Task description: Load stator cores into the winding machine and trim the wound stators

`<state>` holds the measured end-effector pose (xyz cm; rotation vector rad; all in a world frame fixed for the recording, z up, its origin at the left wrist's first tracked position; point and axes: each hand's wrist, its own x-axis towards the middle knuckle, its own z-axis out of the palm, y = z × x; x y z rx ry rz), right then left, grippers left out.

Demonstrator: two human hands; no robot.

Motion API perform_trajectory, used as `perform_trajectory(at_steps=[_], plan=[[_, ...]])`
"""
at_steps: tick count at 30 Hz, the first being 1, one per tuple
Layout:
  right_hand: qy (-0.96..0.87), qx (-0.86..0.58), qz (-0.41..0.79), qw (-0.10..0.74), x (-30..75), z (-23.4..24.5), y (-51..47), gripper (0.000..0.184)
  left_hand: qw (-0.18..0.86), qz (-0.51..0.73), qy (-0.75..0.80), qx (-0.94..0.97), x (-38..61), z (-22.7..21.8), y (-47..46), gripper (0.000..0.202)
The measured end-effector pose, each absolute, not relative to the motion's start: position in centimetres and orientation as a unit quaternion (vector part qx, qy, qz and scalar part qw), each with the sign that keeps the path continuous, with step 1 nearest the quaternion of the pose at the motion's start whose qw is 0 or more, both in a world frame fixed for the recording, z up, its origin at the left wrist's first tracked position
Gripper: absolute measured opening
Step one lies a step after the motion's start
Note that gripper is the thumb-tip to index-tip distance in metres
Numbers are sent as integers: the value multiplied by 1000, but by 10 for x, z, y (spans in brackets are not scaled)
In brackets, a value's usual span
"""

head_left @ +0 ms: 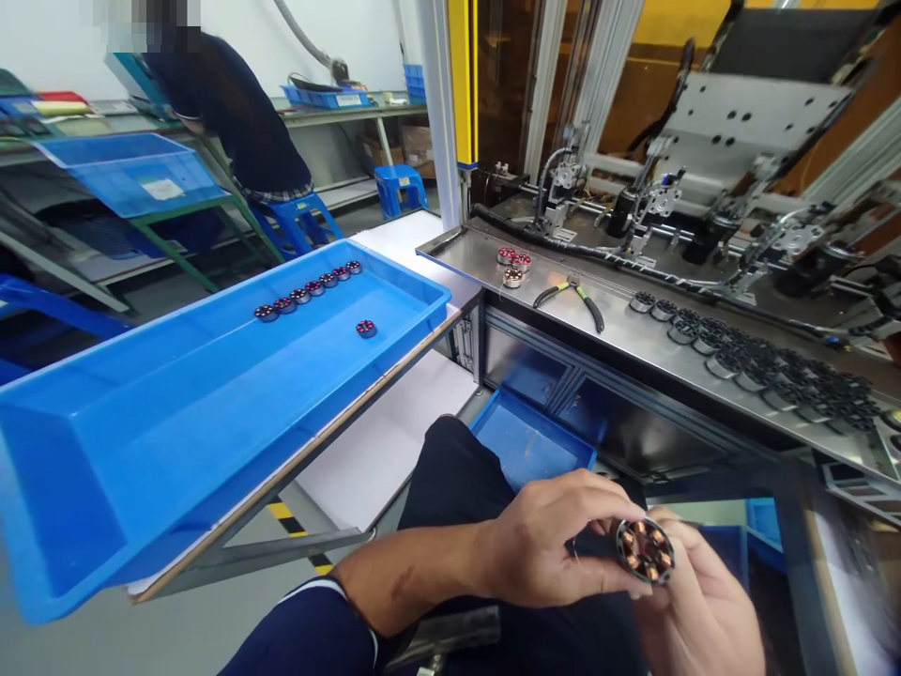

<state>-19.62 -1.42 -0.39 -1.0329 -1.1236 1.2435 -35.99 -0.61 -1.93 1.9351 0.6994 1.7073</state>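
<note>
Above my lap, both hands are closed on one round motor stator (644,551) with copper windings and a dark rim. My left hand (556,540) pinches it from the left between thumb and fingers, and a thin wire shows by the thumb. From the right, my right hand (704,591) grips its edge; some of those fingers are hidden behind the part. On the metal bench (485,266) ahead lie pliers (572,293) with green and black handles, beside a small group of wound stators (513,277).
A long blue tray (211,404) at left holds a row of red-and-black stators (308,291) and a separate one (366,329). Many black stators (760,361) stand on the bench at right, before machine fixtures (662,197). A person (225,113) sits at the back left.
</note>
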Motion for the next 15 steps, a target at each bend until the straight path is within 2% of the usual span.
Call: perform_trajectory(at_steps=[5,8,12,15], plan=[[-457,-443,544,547,-204,-7,-11,37,247,619,272,694,-360,-20,-6,51],[-514,-449,481,551,-204,-4,-11,36,301,610,263,684,-363,-17,-8,41],[-691,-385,254,557,-191,11,-7,19,487,593,199,610,-370,-8,-12,23],[-818,-287,143,477,-176,23,-2,7,669,575,123,455,-369,-8,-12,30]])
